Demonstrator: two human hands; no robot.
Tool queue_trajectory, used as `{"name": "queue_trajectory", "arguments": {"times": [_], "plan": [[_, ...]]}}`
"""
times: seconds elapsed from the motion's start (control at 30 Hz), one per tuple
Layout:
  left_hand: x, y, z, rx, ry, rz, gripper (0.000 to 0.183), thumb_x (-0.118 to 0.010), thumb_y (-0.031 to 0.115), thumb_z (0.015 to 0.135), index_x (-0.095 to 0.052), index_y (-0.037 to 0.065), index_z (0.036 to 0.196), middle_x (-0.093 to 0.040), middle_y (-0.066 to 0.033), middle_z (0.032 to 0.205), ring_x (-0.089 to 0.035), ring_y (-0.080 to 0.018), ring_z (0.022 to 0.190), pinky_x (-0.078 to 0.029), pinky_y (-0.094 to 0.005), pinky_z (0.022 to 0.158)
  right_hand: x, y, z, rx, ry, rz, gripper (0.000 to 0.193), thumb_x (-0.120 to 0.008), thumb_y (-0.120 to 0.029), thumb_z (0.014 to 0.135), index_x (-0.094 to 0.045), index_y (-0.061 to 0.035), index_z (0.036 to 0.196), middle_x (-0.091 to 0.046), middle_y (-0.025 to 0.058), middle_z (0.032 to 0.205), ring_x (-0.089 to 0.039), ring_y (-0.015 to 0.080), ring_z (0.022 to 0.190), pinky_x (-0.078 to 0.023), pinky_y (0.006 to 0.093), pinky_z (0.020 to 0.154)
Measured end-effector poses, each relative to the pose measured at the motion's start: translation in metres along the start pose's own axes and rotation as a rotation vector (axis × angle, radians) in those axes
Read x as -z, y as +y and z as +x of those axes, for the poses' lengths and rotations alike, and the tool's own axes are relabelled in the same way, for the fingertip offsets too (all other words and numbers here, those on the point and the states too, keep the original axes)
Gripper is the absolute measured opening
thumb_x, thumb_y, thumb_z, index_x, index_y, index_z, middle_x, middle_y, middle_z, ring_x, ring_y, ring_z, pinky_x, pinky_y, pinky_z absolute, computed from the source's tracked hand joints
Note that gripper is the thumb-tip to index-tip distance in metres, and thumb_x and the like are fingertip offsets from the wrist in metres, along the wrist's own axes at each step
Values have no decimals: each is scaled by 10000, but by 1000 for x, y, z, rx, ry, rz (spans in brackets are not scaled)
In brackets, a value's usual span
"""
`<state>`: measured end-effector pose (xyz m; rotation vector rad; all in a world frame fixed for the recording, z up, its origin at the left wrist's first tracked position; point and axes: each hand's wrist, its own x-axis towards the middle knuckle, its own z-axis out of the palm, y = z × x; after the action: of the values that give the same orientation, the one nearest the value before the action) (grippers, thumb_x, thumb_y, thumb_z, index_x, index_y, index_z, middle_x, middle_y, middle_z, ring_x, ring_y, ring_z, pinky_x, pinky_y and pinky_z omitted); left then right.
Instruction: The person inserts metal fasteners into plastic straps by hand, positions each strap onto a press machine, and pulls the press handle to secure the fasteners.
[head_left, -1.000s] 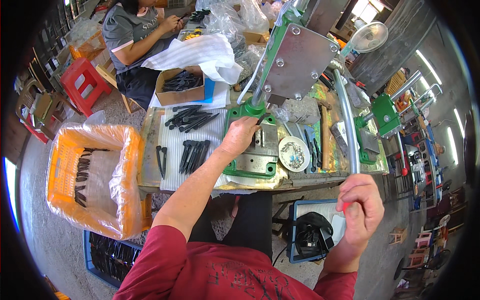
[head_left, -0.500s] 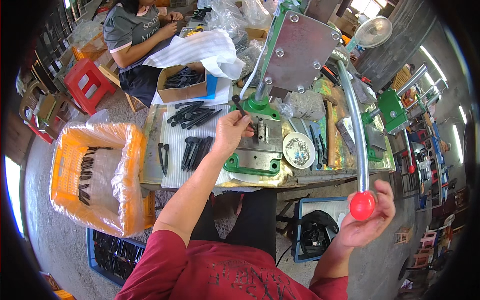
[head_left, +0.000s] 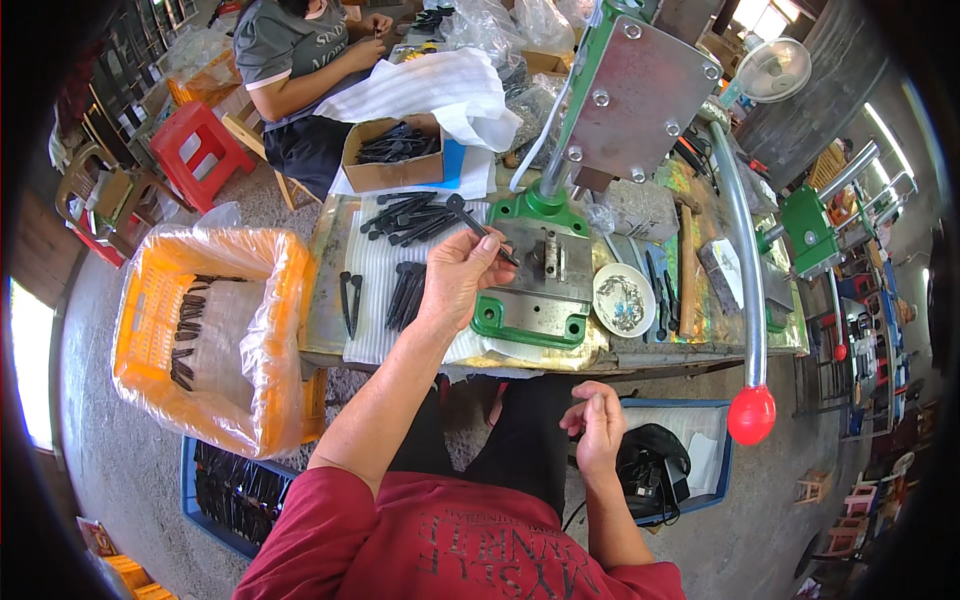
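Note:
My left hand [head_left: 458,275] is closed around a slim black bar with a rounded head [head_left: 478,226], tilted over the left side of the green press [head_left: 540,205]. The bar is off the small metal fixture [head_left: 550,258] on the press bed. My right hand [head_left: 597,425] is in front of my lap, fingers loosely bent and partly apart, with nothing visible in them. To its right hangs the press lever's red ball knob [head_left: 751,415], untouched. Similar black bars [head_left: 405,295] lie on white foam sheeting [head_left: 375,345] left of the press.
A white dish of small metal parts [head_left: 624,300] and a hammer [head_left: 688,270] are right of the press. A cardboard box of black parts [head_left: 392,180] stands behind. An orange plastic-lined crate [head_left: 135,330] is at left. Another person [head_left: 300,70] sits at the far left.
My right hand has let go of the red knob and moved left to my lap. My left hand has drawn the black bar back from the fixture. The view has shifted slightly.

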<state>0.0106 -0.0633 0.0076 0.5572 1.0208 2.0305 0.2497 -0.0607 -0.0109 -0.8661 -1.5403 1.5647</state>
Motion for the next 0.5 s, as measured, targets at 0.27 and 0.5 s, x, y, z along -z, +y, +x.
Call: {"name": "queue_trajectory", "arguments": {"times": [0.27,0.5], "plan": [[2,6,-11,-52,31,85,142,-543,158,808,-546,25,858,-574,-65,794,-575,-148,675,-495,-256,576,-6,22,-1,-62,-111,-73,258,-374,-257,881,-489,-26,862,-524,50,802,-499,89,492,-343,181,411],[11,13,-18,-48,59,107,152,-546,163,808,-541,23,868,-571,-67,783,-572,-141,670,-492,-249,568,-4,45,1,-176,-142,-115,250,-388,-236,878,-501,-19,830,-512,35,734,-490,79,478,-341,183,403]]}}
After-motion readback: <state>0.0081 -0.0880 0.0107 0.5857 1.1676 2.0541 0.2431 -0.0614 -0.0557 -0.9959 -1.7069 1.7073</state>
